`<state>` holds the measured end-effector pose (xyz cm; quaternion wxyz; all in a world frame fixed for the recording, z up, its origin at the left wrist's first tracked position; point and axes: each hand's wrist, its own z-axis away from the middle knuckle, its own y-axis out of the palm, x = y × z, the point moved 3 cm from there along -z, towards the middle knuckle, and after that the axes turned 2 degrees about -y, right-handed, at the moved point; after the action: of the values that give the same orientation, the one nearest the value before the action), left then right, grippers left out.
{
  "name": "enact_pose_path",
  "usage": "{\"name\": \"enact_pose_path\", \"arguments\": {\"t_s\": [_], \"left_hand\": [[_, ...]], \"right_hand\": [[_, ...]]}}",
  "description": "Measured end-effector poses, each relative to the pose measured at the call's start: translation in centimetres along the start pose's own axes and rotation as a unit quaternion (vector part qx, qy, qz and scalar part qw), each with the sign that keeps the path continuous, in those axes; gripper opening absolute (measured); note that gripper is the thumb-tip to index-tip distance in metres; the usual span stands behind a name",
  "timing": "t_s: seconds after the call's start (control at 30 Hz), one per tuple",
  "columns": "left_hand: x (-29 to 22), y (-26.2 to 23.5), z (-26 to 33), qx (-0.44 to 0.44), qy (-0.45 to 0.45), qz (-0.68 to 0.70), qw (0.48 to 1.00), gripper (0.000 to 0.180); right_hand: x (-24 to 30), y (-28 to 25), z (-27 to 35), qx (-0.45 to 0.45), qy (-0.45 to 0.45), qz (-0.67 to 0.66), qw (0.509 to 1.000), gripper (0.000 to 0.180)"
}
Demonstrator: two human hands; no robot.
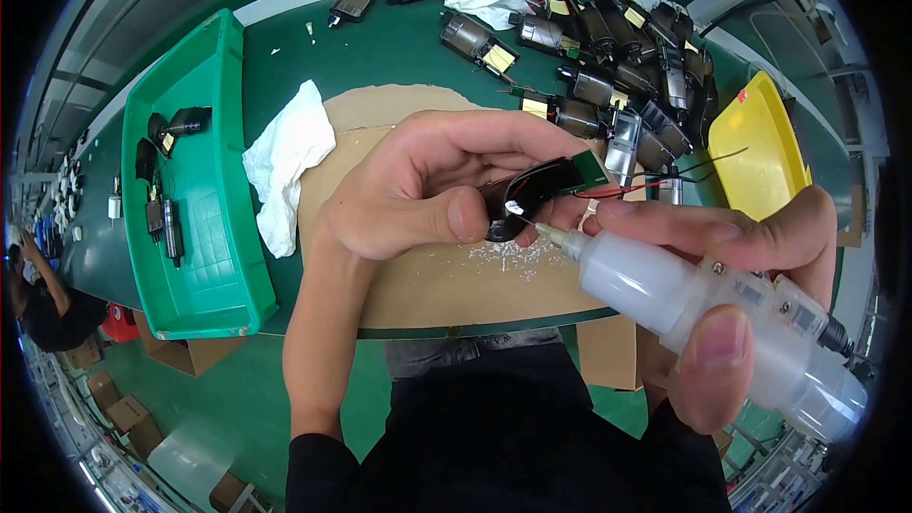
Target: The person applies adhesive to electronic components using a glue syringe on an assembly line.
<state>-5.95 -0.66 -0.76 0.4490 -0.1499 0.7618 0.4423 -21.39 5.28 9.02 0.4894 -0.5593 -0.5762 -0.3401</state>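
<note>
Closest to the lens, a translucent white dispenser bottle (pixel 722 323) is being gripped by the right hand (pixel 750 294), thumb pressed along its body and fingers wrapped over the top. Its thin nozzle is being aimed at a small black motor part (pixel 518 199), which is being pinched between the thumb and fingers of the left hand (pixel 427 190) above a sheet of brown cardboard (pixel 427 275) on the green tabletop (pixel 399 47). A green circuit board (pixel 589 171) and red and black wires (pixel 655 180) are projecting from the part. White crumbs (pixel 508 255) are lying on the cardboard just below.

Judging by the pose, adhesive or sealant is being applied to the part; a steady nozzle tip and a measured squeeze are being called for next.

Behind, a pile of similar motors (pixel 608 47) is lying beside a yellow tray (pixel 760 152), a white cloth (pixel 285 161) is resting near a green bin (pixel 190 228) holding a few parts. Whether the nozzle is touching the part cannot be told, the contact point being hidden by fingers, and the bottle's far end is being cut off by the dark rim.
</note>
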Motion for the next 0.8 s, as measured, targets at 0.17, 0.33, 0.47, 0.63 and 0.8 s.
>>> {"name": "enact_pose_path", "arguments": {"t_s": [0.17, 0.33, 0.47, 0.63, 0.8], "left_hand": [[-0.4, -0.2, 0.3, -0.002, 0.004, -0.018, 1.000, 0.038], [-2.1, -1.7, 0.8, -0.016, 0.017, -0.063, 0.998, 0.054], [-8.4, -2.6, 4.3, -0.280, 0.061, -0.562, 0.776, 0.032], [-13.5, -5.0, 8.6, -0.424, 0.097, -0.784, 0.443, 0.033], [-10.3, -6.1, 1.6, -0.364, 0.131, -0.780, 0.493, 0.029]], "right_hand": [[1.2, 1.1, -0.3, -0.085, 0.106, 0.048, 0.990, 0.042], [-0.5, -0.8, 0.8, -0.076, -0.014, -0.076, 0.994, 0.038], [-5.6, -3.0, 2.1, -0.057, 0.030, -0.070, 0.995, 0.028], [-10.2, -2.5, 4.1, 0.024, 0.123, 0.053, 0.991, 0.017], [-10.7, -3.9, 4.3, -0.012, 0.136, 0.062, 0.989, 0.016]]}}
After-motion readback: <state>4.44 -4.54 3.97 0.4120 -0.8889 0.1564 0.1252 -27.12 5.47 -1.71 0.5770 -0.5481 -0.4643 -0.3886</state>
